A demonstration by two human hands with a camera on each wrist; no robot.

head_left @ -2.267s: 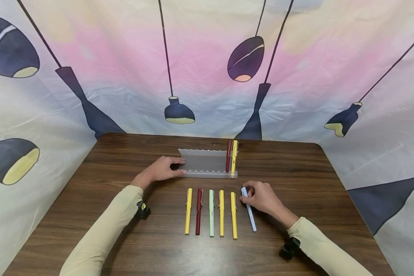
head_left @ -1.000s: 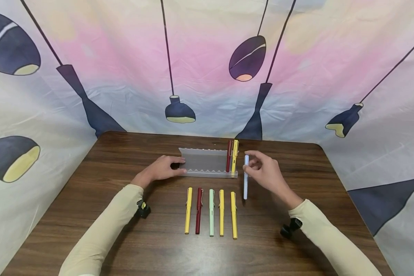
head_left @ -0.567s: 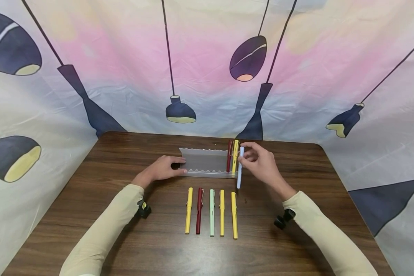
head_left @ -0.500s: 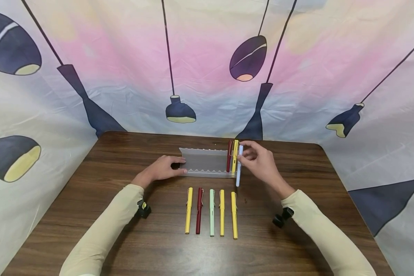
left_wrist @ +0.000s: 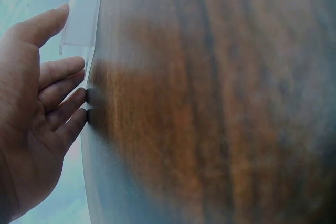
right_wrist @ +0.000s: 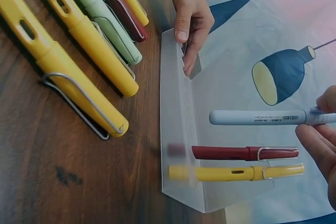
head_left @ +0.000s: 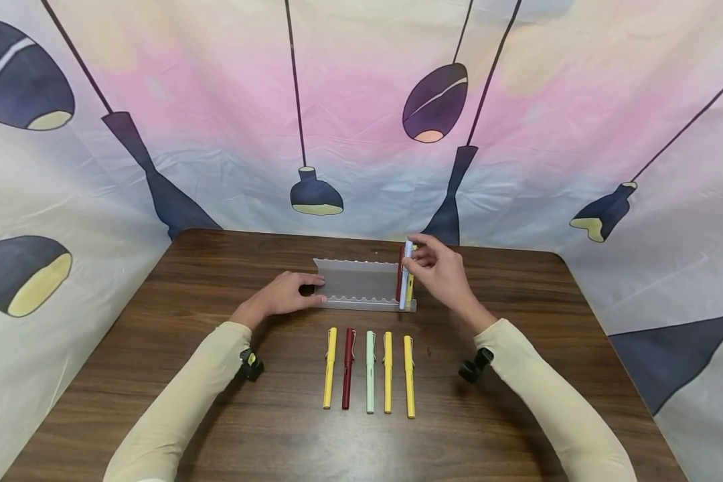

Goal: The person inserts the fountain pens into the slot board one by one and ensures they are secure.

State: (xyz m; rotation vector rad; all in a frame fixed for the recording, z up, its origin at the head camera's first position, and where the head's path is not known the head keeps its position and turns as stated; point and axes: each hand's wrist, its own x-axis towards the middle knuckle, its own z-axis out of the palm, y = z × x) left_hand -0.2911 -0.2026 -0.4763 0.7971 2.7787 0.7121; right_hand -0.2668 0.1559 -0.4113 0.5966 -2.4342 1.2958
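Right of the spread left hand [head_left: 280,293], the right hand [head_left: 442,271] pinches a slim pale-blue pen [right_wrist: 257,117], likely light, stiff plastic, best held high.

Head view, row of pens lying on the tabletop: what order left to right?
Leftmost yellow capped pen → dark red capped pen → mint-green capped pen → middle yellow capped pen → rightmost yellow capped pen.
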